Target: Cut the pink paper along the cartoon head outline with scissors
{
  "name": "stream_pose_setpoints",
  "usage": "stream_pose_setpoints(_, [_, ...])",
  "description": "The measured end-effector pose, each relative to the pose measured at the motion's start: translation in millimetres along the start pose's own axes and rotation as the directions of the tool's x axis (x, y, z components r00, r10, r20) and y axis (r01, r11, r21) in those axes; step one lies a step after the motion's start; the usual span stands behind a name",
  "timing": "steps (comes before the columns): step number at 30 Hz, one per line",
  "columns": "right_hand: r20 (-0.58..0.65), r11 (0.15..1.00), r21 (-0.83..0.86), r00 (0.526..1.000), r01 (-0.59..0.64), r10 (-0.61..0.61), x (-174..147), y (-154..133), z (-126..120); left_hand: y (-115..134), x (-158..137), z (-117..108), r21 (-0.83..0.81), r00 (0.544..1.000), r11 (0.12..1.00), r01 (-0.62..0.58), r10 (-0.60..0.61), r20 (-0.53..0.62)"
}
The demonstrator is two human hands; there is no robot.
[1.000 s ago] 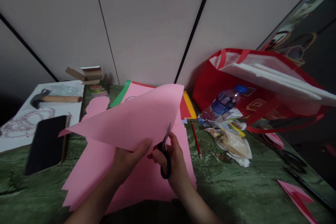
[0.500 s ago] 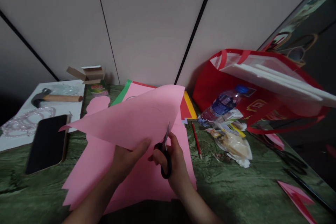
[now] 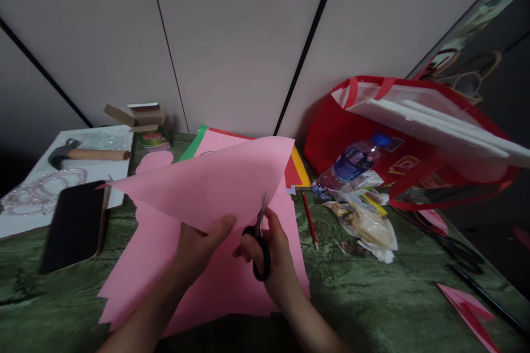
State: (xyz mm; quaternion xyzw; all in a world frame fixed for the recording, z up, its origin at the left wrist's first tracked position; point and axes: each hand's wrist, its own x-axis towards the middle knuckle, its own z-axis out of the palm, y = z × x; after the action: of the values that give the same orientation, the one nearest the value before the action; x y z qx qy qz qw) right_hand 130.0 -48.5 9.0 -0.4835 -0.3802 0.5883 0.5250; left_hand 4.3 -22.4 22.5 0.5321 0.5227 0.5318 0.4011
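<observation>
At the left of the frame I see a hammer (image 3: 97, 155) and pale beads (image 3: 43, 192) on a white sheet (image 3: 111, 170), with a dark phone (image 3: 74, 229) nearer me on the green surface (image 3: 20, 303). Just left of centre, the grip of my left hand (image 3: 203, 244) is closed on the lower edge of a curved pink sheet (image 3: 219, 182), raised mid-frame above more pink paper (image 3: 128, 265). Beside it, my right hand (image 3: 271, 248) grips black-handled scissors (image 3: 260, 226), blades pointing up by the sheet's right part; I can't tell whether they touch it. Farther right are a red pencil (image 3: 309, 220) and a tilted bottle (image 3: 351, 164) before a red bag (image 3: 327, 132).
</observation>
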Motion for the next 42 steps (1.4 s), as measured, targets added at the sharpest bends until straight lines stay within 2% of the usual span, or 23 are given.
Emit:
stream_pose_setpoints(7, [0.013,1.000,0.004,1.000,0.009,-0.009,0,-1,1,-1,1,0,-0.005,0.999,1.000,-0.030,0.030,-0.016])
stream_pose_setpoints(15, [-0.024,0.998,0.027,0.998,-0.056,0.057,-1,-2,3,2,1,1,-0.024,0.999,1.000,0.015,-0.015,-0.036])
stream_pose_setpoints(25, [-0.019,0.998,0.013,0.998,-0.057,0.058,-1,-2,3,-2,1,-1,-0.076,0.996,0.996,0.044,-0.049,-0.077])
stream_pose_setpoints(28, [0.008,0.998,0.055,0.999,-0.040,0.039,-3,1,6,-1,-2,1,-0.076,0.996,0.996,0.047,-0.053,-0.072])
stream_pose_setpoints(33, [0.077,0.995,0.093,0.997,-0.033,0.026,-5,2,9,4,-7,7,0.019,0.991,0.996,0.090,-0.088,-0.097])
stream_pose_setpoints(38, [0.120,0.992,0.113,0.991,0.051,-0.065,-5,3,5,6,-6,7,0.004,0.999,0.999,0.052,-0.052,-0.011])
stream_pose_setpoints(42, [0.105,0.989,0.142,0.992,0.048,-0.063,-4,4,2,9,-7,9,0.007,0.998,1.000,0.031,-0.031,-0.047])
